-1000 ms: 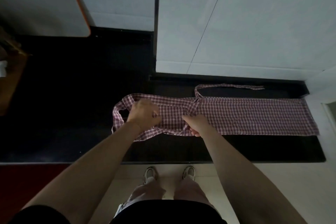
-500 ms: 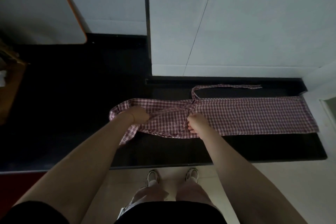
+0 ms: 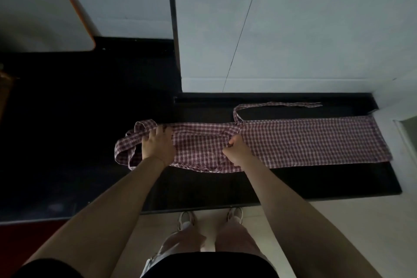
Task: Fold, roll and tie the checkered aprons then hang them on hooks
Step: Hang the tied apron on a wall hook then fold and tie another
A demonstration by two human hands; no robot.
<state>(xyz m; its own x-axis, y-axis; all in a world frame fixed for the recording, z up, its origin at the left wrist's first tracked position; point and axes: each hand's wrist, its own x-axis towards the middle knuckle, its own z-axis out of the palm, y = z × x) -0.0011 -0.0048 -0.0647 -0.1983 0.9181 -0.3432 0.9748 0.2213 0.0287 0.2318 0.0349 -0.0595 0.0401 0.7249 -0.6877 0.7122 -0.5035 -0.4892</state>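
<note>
— While the person stood at the counter's near edge, what were the hands doing?

— Both were down on the checkered apron (image 3: 293, 140), which lay as a long folded strip across the black counter (image 3: 316, 183). The right hand (image 3: 237, 151), at about six o'clock of the strip's middle, had its fingers curled tight and seemed to pinch a bunch of cloth near the waist. The left hand (image 3: 158, 144), off toward nine o'clock, lay with fingers spread flat, pressing the bib end where the neck loop (image 3: 126, 149) bunched up.

— So which step was that?

— Folding, I'd judge. The skirt half toward three o'clock already lay flat and narrow, but the bib half was rumpled and its near edge sagged. Nothing was rolled or tied yet.

— And the next move?

— Probably smoothing the bib to match the skirt's width and tucking the loop in, then rolling from one end. That would call for even pressure from both hands so the strip stays straight.

— Anything farther back?

— One tie strap (image 3: 277, 105) trailed from the waist toward one o'clock, lying loose along the counter's far edge; it needs to stay free for the knot. Beyond it rose the white tiled wall (image 3: 293, 29), with a white, orange-rimmed board (image 3: 45, 18) at ten o'clock. I saw no hooks.
</note>
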